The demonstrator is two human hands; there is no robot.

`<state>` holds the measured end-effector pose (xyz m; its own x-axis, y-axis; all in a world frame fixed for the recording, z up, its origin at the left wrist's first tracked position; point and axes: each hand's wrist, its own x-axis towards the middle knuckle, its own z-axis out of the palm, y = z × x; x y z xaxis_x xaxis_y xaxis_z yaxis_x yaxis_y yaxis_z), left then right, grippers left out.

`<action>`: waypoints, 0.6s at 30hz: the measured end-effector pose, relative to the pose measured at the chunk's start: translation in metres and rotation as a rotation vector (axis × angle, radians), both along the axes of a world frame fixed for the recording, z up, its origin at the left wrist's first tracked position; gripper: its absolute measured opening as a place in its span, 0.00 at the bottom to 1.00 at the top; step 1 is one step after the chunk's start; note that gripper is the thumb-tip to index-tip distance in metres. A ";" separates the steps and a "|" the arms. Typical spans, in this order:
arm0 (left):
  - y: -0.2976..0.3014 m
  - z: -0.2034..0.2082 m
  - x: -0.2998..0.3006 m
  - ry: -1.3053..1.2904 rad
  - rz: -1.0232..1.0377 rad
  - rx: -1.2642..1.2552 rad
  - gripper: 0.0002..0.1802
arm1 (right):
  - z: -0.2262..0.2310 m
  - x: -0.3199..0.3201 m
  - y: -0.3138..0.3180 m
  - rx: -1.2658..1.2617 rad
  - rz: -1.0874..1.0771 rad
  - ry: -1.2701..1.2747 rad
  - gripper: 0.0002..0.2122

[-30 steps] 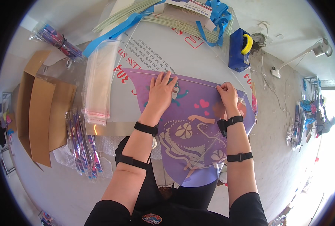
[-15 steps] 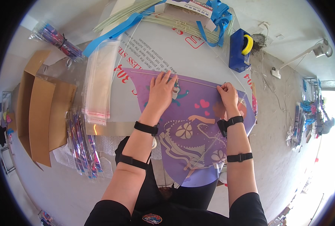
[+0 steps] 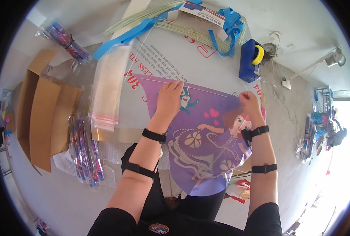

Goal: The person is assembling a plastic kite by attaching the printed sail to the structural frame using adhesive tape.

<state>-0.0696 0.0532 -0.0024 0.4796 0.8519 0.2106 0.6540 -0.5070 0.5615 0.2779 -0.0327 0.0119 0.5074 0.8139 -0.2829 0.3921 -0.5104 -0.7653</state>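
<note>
A purple kite sheet (image 3: 190,118) printed with a dancing figure, hearts and a small blue animal lies over the table's near side, its lower tip hanging at my lap. Along its far edge runs a thin pale rod (image 3: 210,91). My left hand (image 3: 170,97) lies on the sheet with fingers stretched out across the rod. At the sheet's right corner my right hand (image 3: 251,104) is closed in a pinch on the edge, just beyond the rod's right end. The fingertips partly hide what they pinch.
Clear plastic sleeves (image 3: 111,86) lie at the table's left. Behind are bundled pale rods (image 3: 182,29), blue ribbon (image 3: 232,21) and a small carton (image 3: 202,13). A blue tape dispenser (image 3: 247,63) stands at the right edge. An open cardboard box (image 3: 43,118) and wrapped bundles (image 3: 84,149) sit left.
My right hand has moved right and slightly nearer, away from the rod's end to the sheet's corner. The sheet's right side has drawn in. The left hand stays on the rod.
</note>
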 end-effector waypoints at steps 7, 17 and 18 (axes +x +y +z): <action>0.003 -0.003 0.000 0.052 -0.038 -0.006 0.18 | 0.014 0.025 0.004 0.038 0.192 -0.333 0.07; 0.007 -0.007 -0.006 -0.014 0.019 0.103 0.19 | 0.002 -0.045 0.015 0.054 0.354 -0.289 0.07; 0.006 -0.007 -0.003 0.003 0.019 0.112 0.18 | 0.001 -0.044 0.015 0.059 0.367 -0.281 0.07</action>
